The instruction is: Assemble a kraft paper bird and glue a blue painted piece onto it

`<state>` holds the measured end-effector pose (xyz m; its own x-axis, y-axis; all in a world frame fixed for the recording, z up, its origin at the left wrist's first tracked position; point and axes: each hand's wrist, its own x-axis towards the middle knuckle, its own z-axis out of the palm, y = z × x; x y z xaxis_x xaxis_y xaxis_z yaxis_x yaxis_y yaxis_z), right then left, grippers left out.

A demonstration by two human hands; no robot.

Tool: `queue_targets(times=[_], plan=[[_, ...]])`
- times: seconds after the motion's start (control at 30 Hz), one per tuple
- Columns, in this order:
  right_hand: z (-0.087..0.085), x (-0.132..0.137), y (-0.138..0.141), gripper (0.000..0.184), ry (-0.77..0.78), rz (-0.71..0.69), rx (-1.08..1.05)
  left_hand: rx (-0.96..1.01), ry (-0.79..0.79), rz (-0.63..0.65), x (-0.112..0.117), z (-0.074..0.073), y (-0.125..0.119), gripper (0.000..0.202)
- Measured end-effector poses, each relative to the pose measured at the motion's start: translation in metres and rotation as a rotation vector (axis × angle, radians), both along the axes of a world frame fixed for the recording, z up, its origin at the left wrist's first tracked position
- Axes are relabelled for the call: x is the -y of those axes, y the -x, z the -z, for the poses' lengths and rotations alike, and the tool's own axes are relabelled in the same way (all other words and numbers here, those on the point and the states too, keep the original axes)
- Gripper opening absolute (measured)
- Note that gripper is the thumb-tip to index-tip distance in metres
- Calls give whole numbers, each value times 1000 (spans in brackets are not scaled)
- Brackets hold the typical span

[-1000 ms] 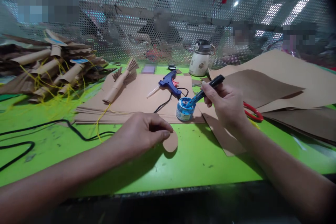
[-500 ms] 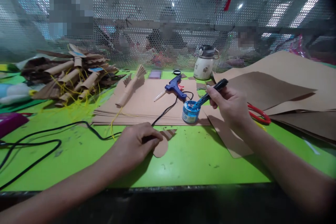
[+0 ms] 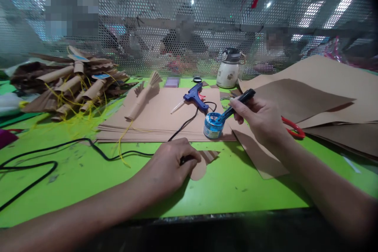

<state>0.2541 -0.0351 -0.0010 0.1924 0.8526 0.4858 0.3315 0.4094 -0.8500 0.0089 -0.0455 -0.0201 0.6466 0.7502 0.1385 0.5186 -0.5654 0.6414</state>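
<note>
Far left, mid-height: a heap of brown paper rolls (image 3: 71, 86) tangled in yellow string. Below it a black cord (image 3: 71, 141) loops across the green table (image 3: 224, 197). Left of centre, one loose paper roll (image 3: 138, 102), frilled at its upper end, lies aslant on a stack of brown sheets (image 3: 159, 126). Lower centre: left hand (image 3: 174, 165), thumb and fingertips pinching a paper cutout (image 3: 198, 171) low over the table; contact with the surface cannot be told. The cutout's rounded end points down the frame; its upper part is covered by fingers, so its long axis stays uncertain. Just right of it a striped paper point (image 3: 210, 156) aims right; joined or separate, cannot tell. Above, a blue glue gun (image 3: 195, 96) rests on the stack, nozzle toward lower left. Right of centre, at the stack's front edge, a small jar (image 3: 213, 130) of blue paint. Right hand (image 3: 262, 118) grips a blue-smeared black stick (image 3: 240, 102) whose lower end is in the jar's mouth. Step in hand, my reading: loading the stick with paint. Next move seems to call for a clean lift past the rim, cutout kept steady. Stick's long axis slants, tip down-left, butt up-right. Far right: large brown sheets (image 3: 319, 86), curling.
</note>
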Motion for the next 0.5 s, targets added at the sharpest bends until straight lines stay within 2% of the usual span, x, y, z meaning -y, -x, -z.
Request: queue_targets(times=[0.13,0.27,0.33,0.5], plan=[[-7,5,1,19,-8,2,52,-19,-67,61,3,7,7,25],[-10,6,1,21,10,3,70,-1,-137,35,4,8,10,24],[-7,5,1,23,31,-18,75,14,-140,13,2,4,8,22],[3,-2,0,28,70,-53,76,23,-158,135,-4,-1,-3,24]])
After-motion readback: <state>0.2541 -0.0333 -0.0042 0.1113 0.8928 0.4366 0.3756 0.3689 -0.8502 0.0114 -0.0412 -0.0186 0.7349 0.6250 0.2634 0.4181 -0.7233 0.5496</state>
